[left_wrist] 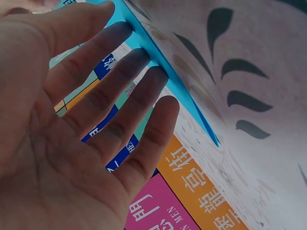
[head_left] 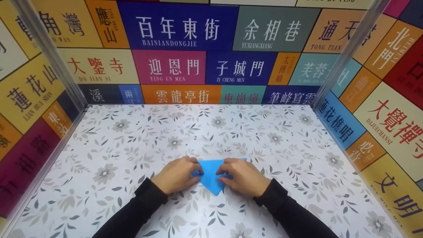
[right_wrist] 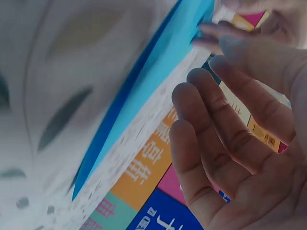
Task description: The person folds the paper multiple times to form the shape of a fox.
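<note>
A sheet of blue paper (head_left: 211,178), folded into a triangle, lies on the table with one corner toward me. My left hand (head_left: 178,173) rests at its left side; in the left wrist view the fingertips touch the blue paper (left_wrist: 181,88), fingers loosely extended. At the right side is my right hand (head_left: 243,175), its fingers bent over the paper. The right wrist view has those fingers relaxed and slightly apart, beside the long edge of the blue paper (right_wrist: 146,88), with nothing pinched between them. Both hands cover parts of the paper's sides.
Under the paper spreads a white table cover (head_left: 148,132) printed with grey flowers and leaves. Upright panels of colourful name signs (head_left: 178,29) stand behind and on both sides, with clear corner posts (head_left: 59,62) where they meet.
</note>
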The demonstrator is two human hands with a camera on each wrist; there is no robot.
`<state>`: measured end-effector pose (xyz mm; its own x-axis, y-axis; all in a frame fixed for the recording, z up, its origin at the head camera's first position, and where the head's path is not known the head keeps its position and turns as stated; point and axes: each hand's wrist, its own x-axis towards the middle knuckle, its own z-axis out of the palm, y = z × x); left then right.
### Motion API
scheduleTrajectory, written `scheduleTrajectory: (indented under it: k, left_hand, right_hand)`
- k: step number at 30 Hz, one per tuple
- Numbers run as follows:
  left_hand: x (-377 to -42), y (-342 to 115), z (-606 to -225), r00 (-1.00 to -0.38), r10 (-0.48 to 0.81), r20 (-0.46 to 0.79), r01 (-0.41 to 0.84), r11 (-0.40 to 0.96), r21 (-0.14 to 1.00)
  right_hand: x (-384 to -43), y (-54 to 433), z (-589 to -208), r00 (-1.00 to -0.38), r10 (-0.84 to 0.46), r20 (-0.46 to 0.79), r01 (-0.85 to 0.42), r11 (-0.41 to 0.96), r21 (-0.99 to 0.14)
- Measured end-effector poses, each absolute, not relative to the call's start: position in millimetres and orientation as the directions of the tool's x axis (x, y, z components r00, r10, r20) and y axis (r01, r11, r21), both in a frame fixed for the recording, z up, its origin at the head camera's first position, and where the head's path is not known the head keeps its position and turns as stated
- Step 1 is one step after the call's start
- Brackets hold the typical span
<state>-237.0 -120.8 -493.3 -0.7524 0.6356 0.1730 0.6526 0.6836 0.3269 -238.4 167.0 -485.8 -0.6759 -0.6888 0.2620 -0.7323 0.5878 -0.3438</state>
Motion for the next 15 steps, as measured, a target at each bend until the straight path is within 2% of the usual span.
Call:
scheduleTrajectory:
  k: [4, 10, 15]
  left_hand:
    - [-237.6, -120.5, -495.4, -0.749, 0.638, 0.180, 0.657, 0.681, 0.324]
    - [-238.8, -120.9, -494.8, -0.747, 0.634, 0.198, 0.661, 0.677, 0.323]
    - [-238.1, -121.5, -494.9, -0.753, 0.629, 0.194, 0.654, 0.682, 0.327]
  right_hand:
    - [-228.2, 169.7, -493.4, -0.640, -0.716, 0.279, -0.765, 0.560, -0.317]
    - [-218.5, 170.9, -501.1, -0.635, -0.718, 0.284, -0.771, 0.565, -0.296]
    - [-214.5, 166.7, -502.3, -0.610, -0.731, 0.307, -0.792, 0.569, -0.219]
